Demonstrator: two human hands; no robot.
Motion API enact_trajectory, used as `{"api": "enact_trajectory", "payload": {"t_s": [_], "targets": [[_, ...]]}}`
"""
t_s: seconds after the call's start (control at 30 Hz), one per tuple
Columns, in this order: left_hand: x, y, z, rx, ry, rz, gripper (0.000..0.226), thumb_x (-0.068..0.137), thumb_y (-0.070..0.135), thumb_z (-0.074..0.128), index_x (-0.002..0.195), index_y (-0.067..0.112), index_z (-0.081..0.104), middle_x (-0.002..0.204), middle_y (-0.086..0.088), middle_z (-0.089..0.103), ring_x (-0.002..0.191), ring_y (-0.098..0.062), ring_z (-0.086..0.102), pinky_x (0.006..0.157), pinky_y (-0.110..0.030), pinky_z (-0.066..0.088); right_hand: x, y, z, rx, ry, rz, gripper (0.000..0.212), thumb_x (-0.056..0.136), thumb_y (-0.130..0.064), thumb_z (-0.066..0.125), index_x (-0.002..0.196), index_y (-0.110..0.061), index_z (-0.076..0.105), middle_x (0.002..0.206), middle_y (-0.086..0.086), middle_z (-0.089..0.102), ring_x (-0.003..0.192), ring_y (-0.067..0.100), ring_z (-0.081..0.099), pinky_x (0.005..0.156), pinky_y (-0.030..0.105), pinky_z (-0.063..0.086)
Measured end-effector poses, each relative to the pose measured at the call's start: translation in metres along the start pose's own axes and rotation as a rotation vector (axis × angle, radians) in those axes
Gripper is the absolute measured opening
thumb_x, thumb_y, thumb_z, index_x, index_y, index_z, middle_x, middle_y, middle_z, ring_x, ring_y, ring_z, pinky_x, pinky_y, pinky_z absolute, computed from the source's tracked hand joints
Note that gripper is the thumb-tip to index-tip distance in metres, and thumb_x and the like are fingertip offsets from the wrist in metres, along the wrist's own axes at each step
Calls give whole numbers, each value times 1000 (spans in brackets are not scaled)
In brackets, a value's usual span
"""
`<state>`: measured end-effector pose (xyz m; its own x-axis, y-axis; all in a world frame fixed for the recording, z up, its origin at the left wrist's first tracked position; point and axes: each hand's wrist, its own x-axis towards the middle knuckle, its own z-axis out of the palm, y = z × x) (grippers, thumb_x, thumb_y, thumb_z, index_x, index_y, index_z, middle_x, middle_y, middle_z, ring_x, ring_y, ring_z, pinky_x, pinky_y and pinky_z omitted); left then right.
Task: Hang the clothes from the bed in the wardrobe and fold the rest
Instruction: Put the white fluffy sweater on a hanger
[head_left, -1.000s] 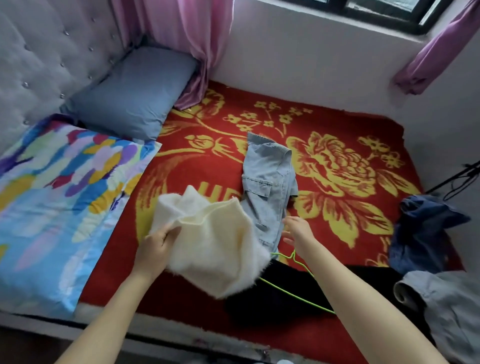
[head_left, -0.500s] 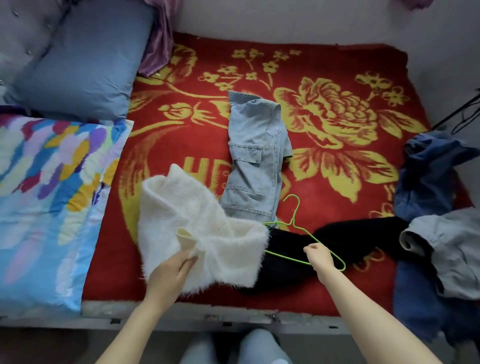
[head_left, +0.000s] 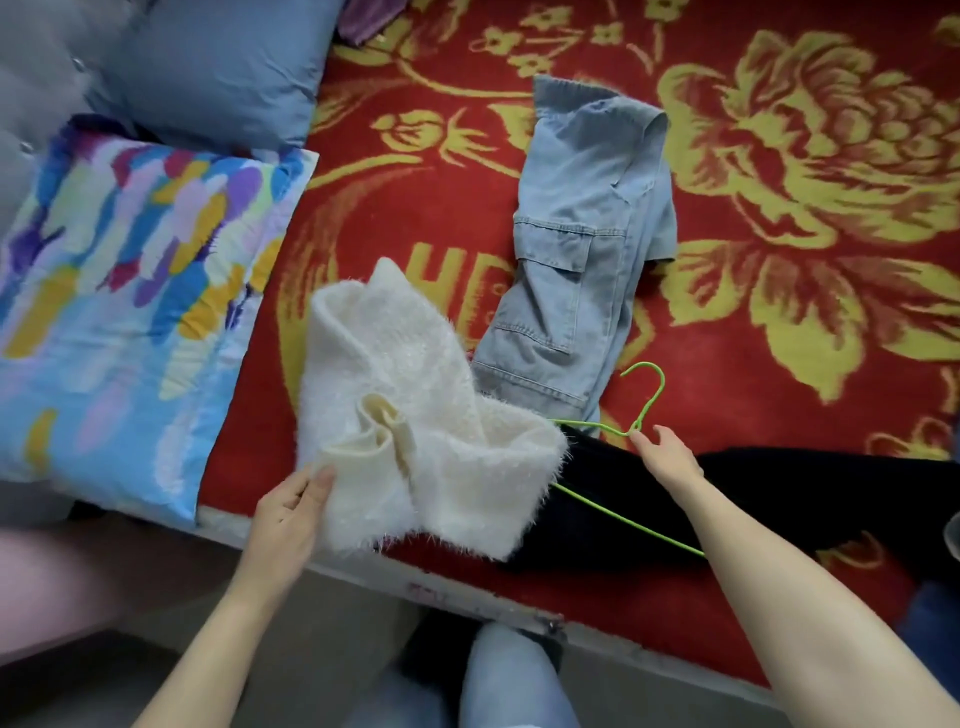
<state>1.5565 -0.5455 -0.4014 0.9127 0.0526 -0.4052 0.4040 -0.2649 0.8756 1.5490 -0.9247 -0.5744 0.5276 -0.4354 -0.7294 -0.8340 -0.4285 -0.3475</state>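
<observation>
- Pale blue jeans (head_left: 511, 675) cover the person's knees, below both hands at the edge of the bed.
- The left hand (head_left: 291, 514) pinches a folded edge of a fluffy white sweater (head_left: 415, 410) between thumb and fingers. The sweater lies bunched on the bed just ahead of that hand.
- The right hand (head_left: 667, 457) reaches forward with its fingers stretched out and their tips at the neck of a green wire hanger (head_left: 650, 405). I cannot tell whether they grip it.
- The hanger's lower bar runs under the right wrist, on top of a black garment (head_left: 789, 493) that spreads out to the right of that hand.
- A light denim shirt (head_left: 582, 260) lies flat beyond the two hands, its hem just beside the sweater.
- All of this rests on a red blanket (head_left: 727, 405) with a gold flower pattern.
- Left of the left hand lies a pillow (head_left: 130, 312) with multicoloured streaks, and beyond it a grey-blue pillow (head_left: 218, 67).
</observation>
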Motion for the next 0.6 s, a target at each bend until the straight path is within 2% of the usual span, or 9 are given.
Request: {"api": "enact_trajectory", "payload": {"t_s": [0.07, 0.1, 0.2, 0.27, 0.33, 0.4, 0.47, 0.53, 0.6], "targets": [[6, -1, 3, -182, 38, -79, 27, 82, 32, 50, 100, 20, 65, 93, 3, 73, 87, -7, 68, 75, -21, 56, 15, 0, 5, 92, -20, -28, 66, 93, -47, 48, 144, -7, 31, 145, 13, 40, 131, 30, 40, 110, 46, 27], [8, 0, 4, -258, 37, -104, 30, 82, 32, 49, 104, 18, 64, 96, 2, 73, 89, -8, 68, 74, -21, 56, 20, -1, 5, 155, -15, -33, 64, 93, -45, 50, 141, -6, 35, 139, 14, 46, 122, 28, 46, 108, 46, 31], [8, 1, 0, -339, 65, -133, 31, 82, 31, 49, 105, 17, 65, 100, -1, 73, 92, -11, 68, 72, -21, 56, 24, -6, 7, 241, -37, -113, 40, 92, -36, 55, 115, -4, 61, 102, 6, 58, 92, 20, 52, 88, 35, 40], [5, 1, -5, -360, 52, -124, 30, 83, 31, 50, 100, 17, 71, 104, -3, 72, 96, -12, 68, 74, -22, 56, 22, -13, -1, 185, -63, -159, 28, 93, -32, 56, 88, -8, 69, 87, 7, 59, 77, 20, 53, 76, 31, 38], [1, 3, -11, -361, 27, -102, 30, 84, 32, 50, 98, 23, 75, 107, -4, 71, 99, -14, 67, 76, -22, 55, 14, -27, -17, -17, -12, -194, 32, 93, -38, 51, 75, -14, 62, 82, 10, 60, 75, 27, 56, 71, 33, 36], [-1, 8, -18, -344, 6, -76, 28, 83, 36, 53, 99, 27, 75, 107, -5, 71, 99, -15, 67, 75, -22, 55, 1, -47, -36, -325, 166, -263, 38, 95, -44, 44, 84, -11, 61, 90, 14, 65, 91, 34, 61, 71, 35, 36], [-4, 18, -25, -298, -5, -43, 28, 80, 41, 58, 99, 28, 75, 106, -4, 71, 98, -14, 67, 74, -20, 54, -19, -70, -54, -481, 382, -459, 37, 97, -37, 44, 88, -6, 61, 94, 17, 67, 92, 35, 62, 75, 38, 36], [-4, 33, -31, -250, -9, 7, 27, 79, 42, 59, 96, 29, 75, 103, -2, 72, 95, -12, 68, 73, -18, 53, -45, -94, -76, -450, 611, -693, 29, 94, -22, 53, 80, 2, 61, 82, 23, 66, 80, 38, 63, 78, 42, 35], [-4, 51, -36, -228, -20, 69, 24, 81, 40, 57, 93, 30, 76, 97, 1, 73, 90, -9, 69, 71, -15, 52, -75, -121, -105, -301, 810, -800, 29, 91, -16, 56, 74, 7, 58, 73, 29, 62, 70, 41, 61, 77, 43, 33]]}}
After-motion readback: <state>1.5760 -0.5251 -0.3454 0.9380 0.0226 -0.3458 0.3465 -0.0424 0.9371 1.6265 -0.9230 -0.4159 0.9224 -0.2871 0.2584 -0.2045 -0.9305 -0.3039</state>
